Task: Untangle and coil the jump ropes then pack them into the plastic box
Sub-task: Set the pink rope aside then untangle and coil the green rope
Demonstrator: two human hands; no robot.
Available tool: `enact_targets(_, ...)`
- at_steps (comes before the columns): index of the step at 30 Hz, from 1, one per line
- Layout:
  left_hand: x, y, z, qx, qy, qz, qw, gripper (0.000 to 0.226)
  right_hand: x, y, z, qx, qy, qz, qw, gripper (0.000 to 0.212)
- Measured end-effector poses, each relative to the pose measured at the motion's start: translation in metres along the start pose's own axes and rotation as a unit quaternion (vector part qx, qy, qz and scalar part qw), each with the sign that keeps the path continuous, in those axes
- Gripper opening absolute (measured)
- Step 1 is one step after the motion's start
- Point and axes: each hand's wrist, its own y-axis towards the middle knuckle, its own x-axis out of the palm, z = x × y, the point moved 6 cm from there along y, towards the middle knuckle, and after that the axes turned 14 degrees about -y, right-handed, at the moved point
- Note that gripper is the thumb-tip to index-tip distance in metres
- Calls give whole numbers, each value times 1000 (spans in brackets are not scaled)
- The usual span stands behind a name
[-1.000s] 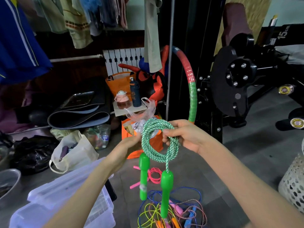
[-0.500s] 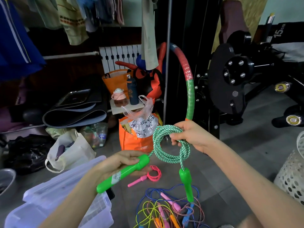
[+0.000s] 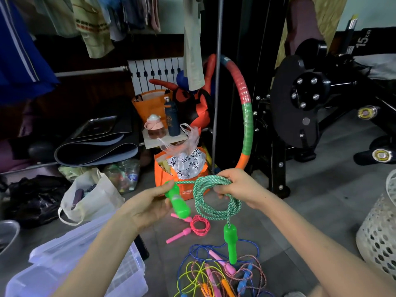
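Right hand [image 3: 240, 187] gripping top of coiled green rope [image 3: 212, 207], holding it in air above floor. Left hand [image 3: 147, 205] clutching one green handle [image 3: 179, 203]. Second handle [image 3: 231, 241] hanging below coil. Plastic box [image 3: 126, 275] sitting on floor under left forearm. Tangled ropes [image 3: 214, 277] lying beneath coil.

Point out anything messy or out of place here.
The rope pile on the floor is a tangle of blue, yellow and speckled cords, uncoiled. The green rope in the right hand is neatly looped.
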Motion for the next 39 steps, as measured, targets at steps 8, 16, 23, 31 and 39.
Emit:
enact_targets(8,-8,-2,14,361,370,98,850,63,26,19,-4,46,31,-18,998,10)
enact_targets(16,-4,-2,19,433,300,149,837,55,38,23,-13,51,73,-30,996,3)
enact_targets(23,9,-7,1,481,419,134,758,60,39,26,-6,132,196,-66,969,11)
enact_targets(31,-12,15,-11,316,341,-3,885,54,33,17,5,231,296,-129,918,22)
enact_targets(39,4,29,-29,170,66,-122,976,88,37,9,8,246,331,-148,899,21)
